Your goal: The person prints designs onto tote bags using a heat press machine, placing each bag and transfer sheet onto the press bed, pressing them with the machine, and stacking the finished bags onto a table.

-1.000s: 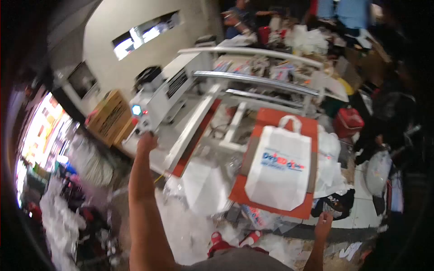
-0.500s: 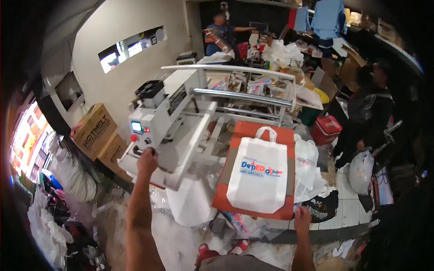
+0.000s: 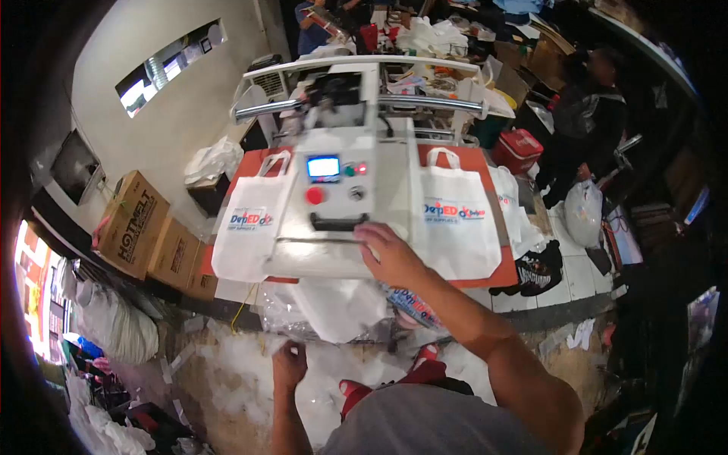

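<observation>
The white heat press head (image 3: 337,163), with a lit screen and red button, stands between two white printed tote bags. One tote (image 3: 250,221) lies left of it, the other (image 3: 460,220) right, each on an orange-red pad (image 3: 497,265). At the right end of the black handle (image 3: 334,224) is my right hand (image 3: 390,254), its fingers closed on that end. My left hand (image 3: 290,365) hangs below the machine's front edge, fingers curled, with nothing visible in it. The press head partly hides the totes' inner edges.
Cardboard boxes (image 3: 133,224) stand at the left by the wall. A red cooler bag (image 3: 518,150) and a person in dark clothes (image 3: 588,114) are at the right. Another person's blue sleeve (image 3: 311,32) shows at the back. White scraps litter the floor (image 3: 220,379).
The press head has moved right across the machine, revealing the left tote. My left hand has let go of the handle and dropped; my right hand has come up to it. The view has shifted.
</observation>
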